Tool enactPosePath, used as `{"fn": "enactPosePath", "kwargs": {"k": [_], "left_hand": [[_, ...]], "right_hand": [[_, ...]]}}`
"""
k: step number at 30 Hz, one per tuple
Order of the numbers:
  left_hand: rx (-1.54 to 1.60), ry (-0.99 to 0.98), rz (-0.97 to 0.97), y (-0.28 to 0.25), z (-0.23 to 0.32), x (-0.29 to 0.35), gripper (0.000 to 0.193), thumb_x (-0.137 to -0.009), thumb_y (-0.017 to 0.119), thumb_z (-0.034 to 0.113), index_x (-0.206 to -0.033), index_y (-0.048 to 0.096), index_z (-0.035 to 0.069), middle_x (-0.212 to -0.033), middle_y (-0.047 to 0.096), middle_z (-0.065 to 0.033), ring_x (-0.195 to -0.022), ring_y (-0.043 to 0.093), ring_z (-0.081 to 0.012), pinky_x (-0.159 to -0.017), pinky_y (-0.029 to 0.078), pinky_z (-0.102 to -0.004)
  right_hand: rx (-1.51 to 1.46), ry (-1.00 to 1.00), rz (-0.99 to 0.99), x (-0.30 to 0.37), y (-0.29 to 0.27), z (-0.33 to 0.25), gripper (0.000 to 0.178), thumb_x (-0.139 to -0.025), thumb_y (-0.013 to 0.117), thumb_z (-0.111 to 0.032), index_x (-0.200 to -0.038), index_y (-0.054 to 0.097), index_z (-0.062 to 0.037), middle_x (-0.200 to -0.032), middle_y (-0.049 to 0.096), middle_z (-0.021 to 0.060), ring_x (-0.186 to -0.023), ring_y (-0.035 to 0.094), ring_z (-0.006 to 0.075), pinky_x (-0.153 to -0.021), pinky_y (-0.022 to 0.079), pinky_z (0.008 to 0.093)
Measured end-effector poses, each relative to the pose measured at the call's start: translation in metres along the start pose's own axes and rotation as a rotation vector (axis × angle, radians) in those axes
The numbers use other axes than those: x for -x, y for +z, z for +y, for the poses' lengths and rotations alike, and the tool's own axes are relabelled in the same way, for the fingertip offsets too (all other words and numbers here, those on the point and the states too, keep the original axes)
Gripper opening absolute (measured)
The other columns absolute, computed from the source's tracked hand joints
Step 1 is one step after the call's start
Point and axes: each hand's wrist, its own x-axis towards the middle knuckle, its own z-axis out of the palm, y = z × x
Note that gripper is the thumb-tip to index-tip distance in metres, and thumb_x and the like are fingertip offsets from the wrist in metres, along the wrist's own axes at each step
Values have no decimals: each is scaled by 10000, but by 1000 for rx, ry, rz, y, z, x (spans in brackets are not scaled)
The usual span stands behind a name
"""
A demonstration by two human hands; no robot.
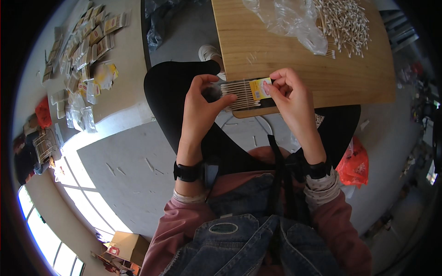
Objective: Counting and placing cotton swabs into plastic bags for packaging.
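Between my two hands is a clear packet of cotton swabs (239, 93), held above my lap by the near edge of the wooden table. The swabs lie side by side in it, and a yellow label card (258, 89) covers its right part. My left hand (202, 99) has its thumb on the packet's left end, with the fingers curled behind. At the right end, my right hand (291, 92) pinches the label side between thumb and fingers. The fingertips behind the packet are partly hidden.
A pile of loose cotton swabs (345, 25) lies on the wooden table (294, 60), beside a crumpled clear plastic bag (294, 23). Many filled packets (87, 46) are heaped on a surface at left. A red bag (354, 163) sits low at right; stray swabs litter the floor.
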Motion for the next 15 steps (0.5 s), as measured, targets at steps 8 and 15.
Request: {"fn": "enactPosePath", "kwargs": {"k": [8,15], "left_hand": [[29,12,-9,0,-2,0,550,-734,915,163,-1152,599,-1,-978,670,-78,-886,623,-135,-775,530,-275],[49,18,-16,1,1,0,491,-775,895,168,-1133,607,-4,-951,673,-62,-855,626,-113,-740,533,-255]], "right_hand": [[-111,3,11,-3,8,-1,185,-891,760,-69,-995,616,-19,-761,680,72,-650,633,130,-618,504,274],[-129,53,36,-1,15,-1,193,-882,768,-67,-983,613,-11,-753,674,70,-656,632,135,-622,507,278]]}}
